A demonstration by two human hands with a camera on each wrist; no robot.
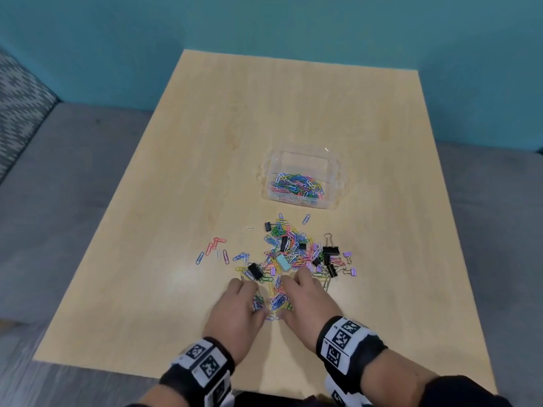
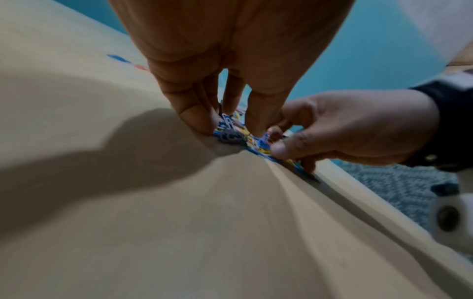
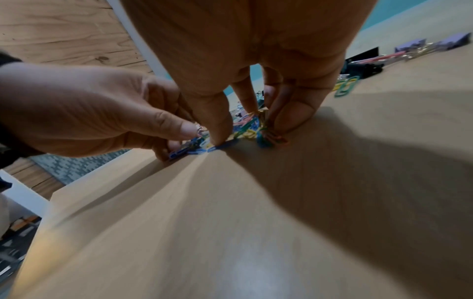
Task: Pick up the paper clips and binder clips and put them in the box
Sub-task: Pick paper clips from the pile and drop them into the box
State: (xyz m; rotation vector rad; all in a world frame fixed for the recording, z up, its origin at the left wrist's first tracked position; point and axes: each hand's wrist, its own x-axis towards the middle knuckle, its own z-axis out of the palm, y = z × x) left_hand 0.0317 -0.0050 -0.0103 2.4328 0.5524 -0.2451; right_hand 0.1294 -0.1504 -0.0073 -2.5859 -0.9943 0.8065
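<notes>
A clear plastic box (image 1: pixel 335 171) stands mid-table with several coloured paper clips in it. In front of it lies a pile of paper clips (image 1: pixel 289 245) mixed with black binder clips (image 1: pixel 331 250), purple ones (image 1: pixel 353 271) and a pale teal one (image 1: pixel 283 262). At the pile's near edge my left hand (image 1: pixel 244 301) and right hand (image 1: pixel 296 295) face each other, fingers curled down onto the table. Between them they gather a bunch of paper clips (image 1: pixel 277 301). The wrist views show my left fingers (image 2: pixel 202 119) and right fingers (image 3: pixel 220 129) pinching into the clips.
A few loose paper clips (image 1: pixel 216 249) lie apart to the left of the pile. The light wooden table (image 1: pixel 205 142) has its near edge just behind my wrists. A teal wall stands behind it, with grey floor on both sides.
</notes>
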